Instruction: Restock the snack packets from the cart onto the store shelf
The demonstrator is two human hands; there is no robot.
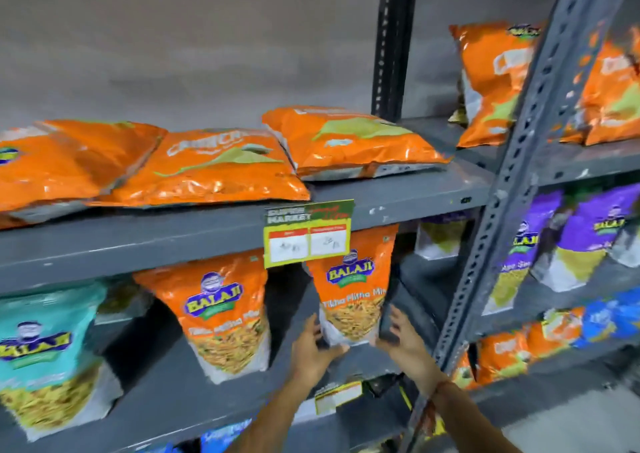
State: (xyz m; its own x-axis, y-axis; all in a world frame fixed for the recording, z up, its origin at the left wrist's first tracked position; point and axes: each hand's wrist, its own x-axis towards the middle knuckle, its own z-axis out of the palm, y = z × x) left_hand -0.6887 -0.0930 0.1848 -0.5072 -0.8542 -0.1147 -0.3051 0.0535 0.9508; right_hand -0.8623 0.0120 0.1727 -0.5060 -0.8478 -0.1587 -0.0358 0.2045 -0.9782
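Observation:
An orange Balaji snack packet stands upright on the middle grey shelf, under a price tag. My left hand grips its lower left corner and my right hand presses its lower right side. A second orange Balaji packet leans upright to the left of it, and a teal Balaji packet stands at the far left. The cart is not in view.
Several flat orange packets lie on the upper shelf. A green and yellow price tag hangs from its edge. A slotted grey upright divides off the right bay, which holds purple packets and orange ones.

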